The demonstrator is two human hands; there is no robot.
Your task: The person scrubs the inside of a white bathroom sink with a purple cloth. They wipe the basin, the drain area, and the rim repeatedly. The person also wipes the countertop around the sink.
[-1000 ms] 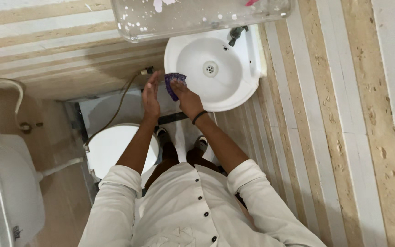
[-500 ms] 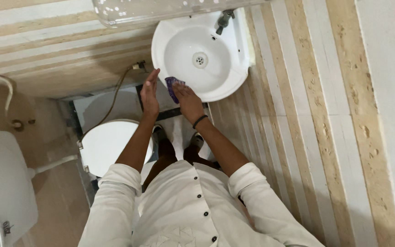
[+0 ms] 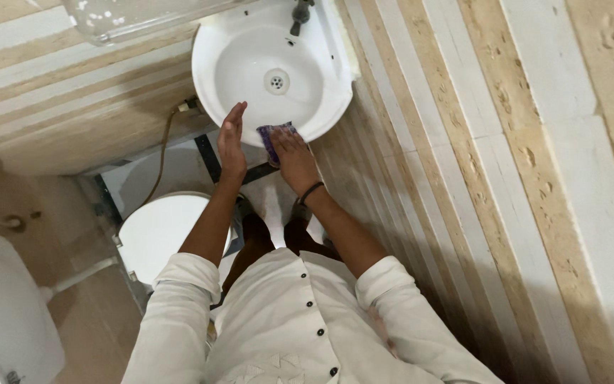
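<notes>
- Our right hand presses a purple scrub pad flat against the front rim of the white wash basin; fingers lie spread over the pad, palm down, so it is pinned under the hand rather than fisted.
- Pad sits on the near edge of the basin, right of centre, partly hidden under our fingers.
- Our left hand is open, fingers straight and together, held on edge just beside the pad at the basin's front rim; it holds nothing. We cannot tell whether it touches the rim.
- A black band circles our right wrist.
- The drain is in the middle of the bowl, the dark tap at the back edge.
- A clear shelf with white spots hangs above the basin, upper left.
- A hose runs down the wall left of the basin.
- A white round lid sits on the floor below our left forearm; a white toilet is at far left.
- We wear a white shirt with dark buttons.
- Striped beige and white tiles cover the wall on the right.
</notes>
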